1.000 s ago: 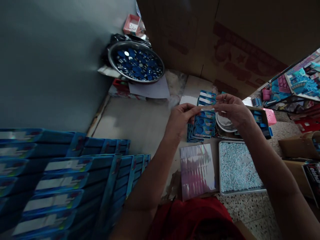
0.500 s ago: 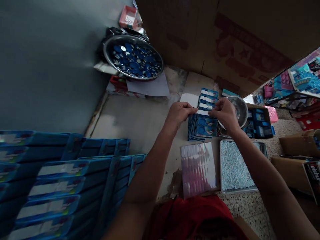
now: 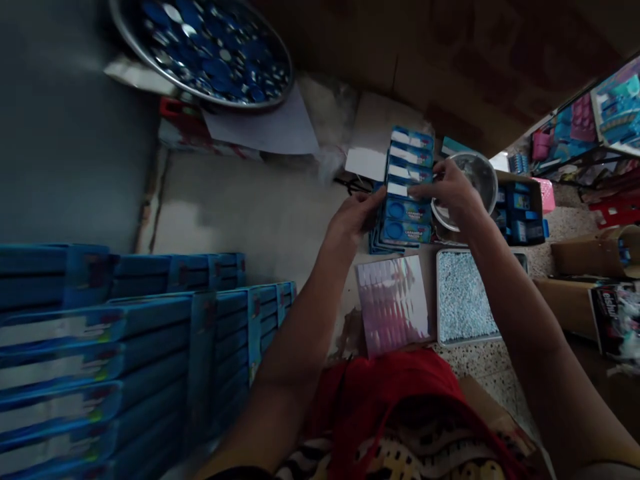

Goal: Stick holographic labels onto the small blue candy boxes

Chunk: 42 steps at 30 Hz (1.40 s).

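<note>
A stepped stack of printed blue cards or flat boxes (image 3: 407, 212) lies in front of me, with white strips along several of them. My left hand (image 3: 353, 217) grips the stack's left edge, a finger at the left end of the lowest white strip (image 3: 397, 189). The fingers of my right hand (image 3: 455, 190) are apart, one fingertip touching that strip's right end and another near the stack's right edge. Below the stack lies a shiny pinkish sheet (image 3: 393, 303) bearing rows of strips. A metal bowl (image 3: 487, 183) stands just behind my right hand.
A large metal basin (image 3: 280, 50) of blue and silvery discs stands at the upper left. Tall stacks of blue boxes (image 3: 155, 373) fill the lower left. A tray of pale blue beads (image 3: 467, 300), a box of blue packages (image 3: 520, 207) and a big cardboard carton (image 3: 340, 47) surround the work spot.
My view has shifted, so the basin sits higher and farther left. The white strip held between both hands now lies on the stack; my left hand has moved onto the stack's edge.
</note>
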Motion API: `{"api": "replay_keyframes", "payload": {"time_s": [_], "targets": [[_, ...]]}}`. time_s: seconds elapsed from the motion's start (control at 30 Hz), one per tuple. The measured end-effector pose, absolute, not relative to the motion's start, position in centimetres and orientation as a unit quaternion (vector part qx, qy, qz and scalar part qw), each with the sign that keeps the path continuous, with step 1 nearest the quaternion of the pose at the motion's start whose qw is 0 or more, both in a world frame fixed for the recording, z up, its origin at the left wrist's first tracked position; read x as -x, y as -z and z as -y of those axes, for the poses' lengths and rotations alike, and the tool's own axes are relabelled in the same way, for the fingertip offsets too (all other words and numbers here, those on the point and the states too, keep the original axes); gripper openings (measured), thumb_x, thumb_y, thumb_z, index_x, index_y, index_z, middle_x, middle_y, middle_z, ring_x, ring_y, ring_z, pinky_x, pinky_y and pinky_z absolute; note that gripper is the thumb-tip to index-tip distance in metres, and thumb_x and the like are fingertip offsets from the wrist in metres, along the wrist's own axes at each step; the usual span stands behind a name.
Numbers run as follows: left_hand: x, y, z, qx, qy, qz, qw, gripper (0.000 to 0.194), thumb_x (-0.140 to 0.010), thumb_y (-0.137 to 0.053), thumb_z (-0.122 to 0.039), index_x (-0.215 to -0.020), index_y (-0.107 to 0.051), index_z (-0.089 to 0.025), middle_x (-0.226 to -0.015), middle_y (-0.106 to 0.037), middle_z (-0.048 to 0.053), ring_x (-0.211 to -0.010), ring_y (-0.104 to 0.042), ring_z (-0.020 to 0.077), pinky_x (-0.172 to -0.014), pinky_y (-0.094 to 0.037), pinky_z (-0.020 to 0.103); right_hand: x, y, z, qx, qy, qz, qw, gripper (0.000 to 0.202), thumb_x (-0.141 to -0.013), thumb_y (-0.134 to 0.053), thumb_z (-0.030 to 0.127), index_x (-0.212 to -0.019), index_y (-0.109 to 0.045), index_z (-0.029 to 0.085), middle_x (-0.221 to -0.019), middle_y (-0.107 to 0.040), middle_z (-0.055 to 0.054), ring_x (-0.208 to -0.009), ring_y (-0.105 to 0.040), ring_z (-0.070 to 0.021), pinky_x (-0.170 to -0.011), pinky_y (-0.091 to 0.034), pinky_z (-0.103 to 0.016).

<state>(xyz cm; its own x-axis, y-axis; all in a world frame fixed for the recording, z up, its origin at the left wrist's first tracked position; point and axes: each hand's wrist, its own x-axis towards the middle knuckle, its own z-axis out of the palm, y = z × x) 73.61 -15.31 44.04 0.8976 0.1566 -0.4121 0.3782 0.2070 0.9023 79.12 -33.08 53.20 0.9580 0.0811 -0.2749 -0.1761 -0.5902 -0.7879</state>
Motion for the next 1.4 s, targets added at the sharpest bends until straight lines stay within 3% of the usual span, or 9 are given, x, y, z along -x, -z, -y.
{"api": "replay_keyframes", "payload": {"time_s": [0.13,0.3,0.43,0.57,0.67,0.8,0.97,1.17,1.4], "targets": [[-71.7,-40.8,15.8,-0.617,0.044,-0.276,0.736,0.051,-0.082,-0.08,-0.067,-0.087,-0.052,-0.024,-0.07,-0.056,-0.002,-0.063,-0.057,0.0129,-0.057,-0.043,0.025,-79.0,-53.3,32.2,0.837,-0.171,-0.108,0.508,0.046,-0.078,-0.08,0.025,-0.111,-0.049,0.025,-0.1,-0.064,0.0,-0.093,-0.065,-0.0172,-0.076,-0.049,-0.03],[-63.0,-33.2,16.1,-0.747,-0.055,-0.355,0.56,0.027,-0.087,-0.076,-0.04,-0.089,-0.055,-0.023,-0.085,-0.067,0.001,-0.08,-0.065,0.0155,-0.074,-0.049,0.026,-75.6,-51.8,36.3,0.798,-0.1,-0.056,0.591,0.04,-0.084,-0.067,0.034,-0.121,-0.053,0.032,-0.11,-0.067,-0.001,-0.101,-0.067,-0.0209,-0.083,-0.054,-0.035],[-58.1,-26.2,19.4,-0.866,0.074,-0.206,0.45,0.012,-0.088,-0.068,-0.019,-0.099,-0.069,-0.022,-0.117,-0.076,0.015,-0.119,-0.067,0.0305,-0.107,-0.048,0.042,-68.8,-42.2,41.4,0.891,0.02,-0.087,0.446,0.023,-0.097,-0.048,0.038,-0.116,-0.057,0.027,-0.112,-0.064,-0.007,-0.11,-0.063,-0.0248,-0.09,-0.053,-0.037],[-58.3,-22.1,23.0,-0.903,0.13,-0.015,0.41,0.041,-0.093,-0.062,-0.018,-0.134,-0.069,-0.019,-0.153,-0.063,0.019,-0.148,-0.05,0.0353,-0.124,-0.031,0.05,-60.2,-31.0,42.9,0.917,-0.229,-0.043,0.324,0.025,-0.087,-0.068,0.026,-0.112,-0.066,0.024,-0.116,-0.068,-0.011,-0.104,-0.064,-0.0278,-0.092,-0.053,-0.039],[-58.8,-20.5,24.0,-0.928,0.161,-0.024,0.335,0.051,-0.098,-0.057,-0.023,-0.148,-0.061,-0.014,-0.151,-0.061,0.022,-0.143,-0.051,0.0384,-0.119,-0.034,0.052,-55.2,-26.4,43.3,0.938,-0.281,-0.004,0.201,0.05,-0.087,-0.072,0.019,-0.136,-0.063,0.022,-0.143,-0.061,-0.019,-0.127,-0.056,-0.0351,-0.104,-0.049,-0.046],[-58.6,-19.4,23.5,-0.936,0.187,-0.098,0.281,0.035,-0.1,-0.057,-0.03,-0.126,-0.073,-0.012,-0.133,-0.069,0.023,-0.129,-0.058,0.0382,-0.111,-0.04,0.049,-52.5,-24.6,45.1,0.949,-0.287,0.083,0.105,0.06,-0.093,-0.069,0.019,-0.151,-0.055,0.019,-0.156,-0.053,-0.02,-0.136,-0.05,-0.0354,-0.113,-0.045,-0.048],[-59.2,-19.4,22.3,-0.893,0.253,-0.141,0.344,0.021,-0.098,-0.059,-0.022,-0.106,-0.078,-0.017,-0.119,-0.078,0.014,-0.114,-0.068,0.0277,-0.101,-0.047,0.036,-54.4,-24.7,45.4,0.944,-0.294,0.124,0.086,0.039,-0.102,-0.056,0.019,-0.139,-0.064,0.019,-0.146,-0.061,-0.017,-0.128,-0.054,-0.0312,-0.108,-0.05,-0.043],[-59.9,-20.0,21.8,-0.872,0.292,-0.16,0.359,0.024,-0.098,-0.061,-0.022,-0.112,-0.079,-0.016,-0.121,-0.081,0.012,-0.111,-0.073,0.0241,-0.091,-0.051,0.029,-58.6,-24.5,41.4,0.932,-0.214,0.275,0.101,0.058,-0.107,-0.041,0.018,-0.165,-0.043,0.016,-0.161,-0.052,-0.018,-0.132,-0.049,-0.0339,-0.107,-0.049,-0.047],[-59.8,-20.0,21.5,-0.86,0.312,-0.185,0.359,0.028,-0.101,-0.059,-0.026,-0.116,-0.08,-0.015,-0.124,-0.08,0.015,-0.113,-0.073,0.0247,-0.095,-0.051,0.03,-58.4,-22.1,39.5,0.915,-0.217,0.327,0.095,0.061,-0.105,-0.037,0.012,-0.165,-0.044,0.012,-0.169,-0.047,-0.018,-0.139,-0.046,-0.0374,-0.112,-0.043,-0.05]]}}
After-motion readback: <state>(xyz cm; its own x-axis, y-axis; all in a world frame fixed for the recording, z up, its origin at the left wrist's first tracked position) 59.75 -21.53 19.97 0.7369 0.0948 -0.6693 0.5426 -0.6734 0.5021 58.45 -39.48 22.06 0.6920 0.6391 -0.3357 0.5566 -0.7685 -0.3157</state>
